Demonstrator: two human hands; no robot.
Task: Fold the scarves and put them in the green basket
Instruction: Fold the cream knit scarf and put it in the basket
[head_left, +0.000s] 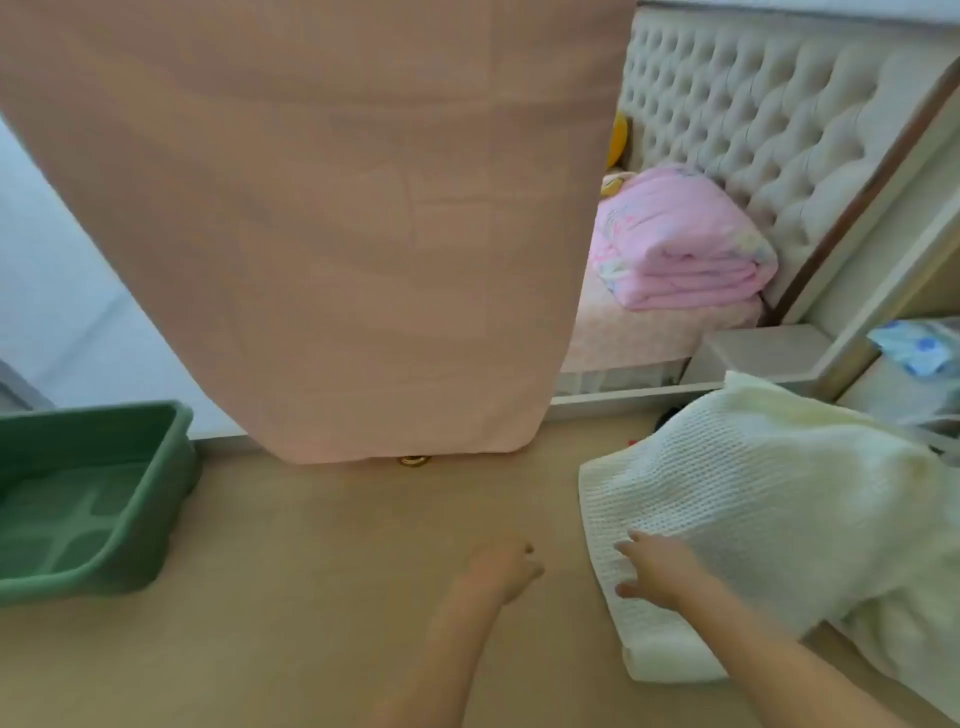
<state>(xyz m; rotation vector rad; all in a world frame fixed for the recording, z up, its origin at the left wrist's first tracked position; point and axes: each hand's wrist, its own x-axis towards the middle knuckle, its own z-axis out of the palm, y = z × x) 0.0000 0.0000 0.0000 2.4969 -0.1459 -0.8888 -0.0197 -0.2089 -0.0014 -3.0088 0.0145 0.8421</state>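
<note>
The cream waffle-knit scarf (753, 499) is lying lower right, long axis diagonal — the right hand (655, 569) is pressing its left end, fingers apart; the left hand (506, 564) is hovering just beside, loosely curled, empty.

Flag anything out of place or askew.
The white knit scarf lies bunched and uneven under the right hand, not yet folded flat. A pink cloth hangs across the view, hiding what's behind it.

Basket (156, 519) at left, scarf (753, 499) at right — right hand (654, 569) on it, hanging cloth (337, 234) behind.
</note>
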